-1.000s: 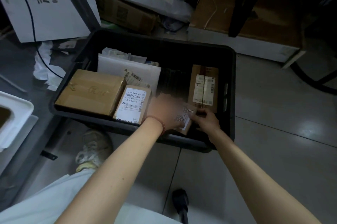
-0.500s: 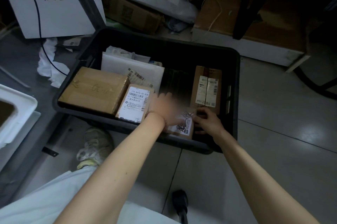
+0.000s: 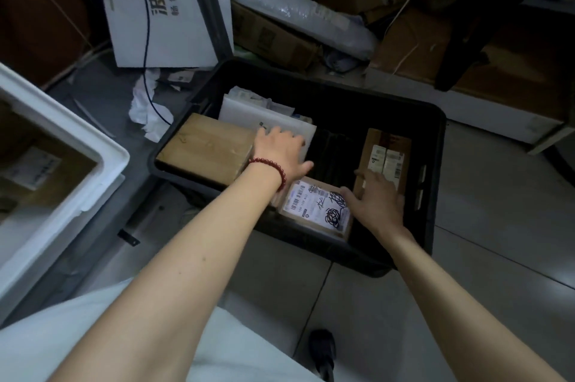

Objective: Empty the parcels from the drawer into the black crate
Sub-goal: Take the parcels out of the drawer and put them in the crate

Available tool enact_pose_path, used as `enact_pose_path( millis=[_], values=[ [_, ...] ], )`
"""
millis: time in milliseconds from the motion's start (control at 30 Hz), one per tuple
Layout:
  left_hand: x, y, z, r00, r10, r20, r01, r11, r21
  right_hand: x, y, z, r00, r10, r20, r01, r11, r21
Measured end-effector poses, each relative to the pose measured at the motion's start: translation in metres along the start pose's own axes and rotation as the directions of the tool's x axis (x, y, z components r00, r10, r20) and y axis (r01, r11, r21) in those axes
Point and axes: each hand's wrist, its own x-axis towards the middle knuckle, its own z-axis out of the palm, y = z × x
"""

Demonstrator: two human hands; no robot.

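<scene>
The black crate (image 3: pixel 435 163) stands on the floor and holds several parcels. A large brown box (image 3: pixel 205 148) lies at its left, with a white padded envelope (image 3: pixel 280 120) behind it. A tall brown box with labels (image 3: pixel 385 151) leans at the right. Flat against the near wall lies a small box with a scribbled label (image 3: pixel 314 207). My left hand (image 3: pixel 280 151), wearing a red bead bracelet, rests with its thumb spread over the parcels beside the large box and hides what lies under it. My right hand (image 3: pixel 373 198) touches the right edge of the scribbled box with its fingers extended.
A white foam box (image 3: pixel 93 148) with a parcel inside stands at the left. A white printed carton (image 3: pixel 174 1), crumpled paper (image 3: pixel 149 110), a black cable, bubble wrap and cardboard boxes crowd behind the crate. Bare tiled floor (image 3: pixel 497 226) lies to the right.
My left hand has moved off the scribbled box, up and left onto the parcels beside the large box. The scribbled box now lies flat. My right hand's pinch has loosened to a touch.
</scene>
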Motion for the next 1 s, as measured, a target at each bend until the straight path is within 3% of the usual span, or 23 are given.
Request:
enact_pose_path(
  millis=[267, 433, 667, 833, 1000],
  values=[
    [-0.069, -0.073, -0.010, 0.945, -0.323, -0.058, 0.309, 0.934, -0.178, -0.013, -0.092, -0.019, 0.955, -0.296, -0.032, 0.296, 0.955, -0.007],
    [-0.138, -0.123, -0.015, 0.893, -0.449, -0.022, 0.438, 0.881, -0.181, -0.039, -0.158, -0.012, 0.865, -0.501, 0.024, 0.501, 0.866, -0.006],
    [-0.248, -0.214, -0.037, 0.742, -0.667, 0.065, 0.634, 0.667, -0.391, -0.088, -0.253, 0.017, 0.691, -0.717, 0.094, 0.720, 0.694, 0.006],
    [-0.324, -0.230, 0.004, 0.614, -0.788, -0.058, 0.727, 0.592, -0.349, -0.124, -0.296, 0.045, 0.573, -0.803, 0.163, 0.809, 0.586, 0.045],
    [-0.376, -0.232, 0.069, 0.473, -0.879, -0.055, 0.782, 0.448, -0.434, -0.144, -0.309, 0.073, 0.511, -0.832, 0.217, 0.844, 0.533, 0.055]
  ],
)
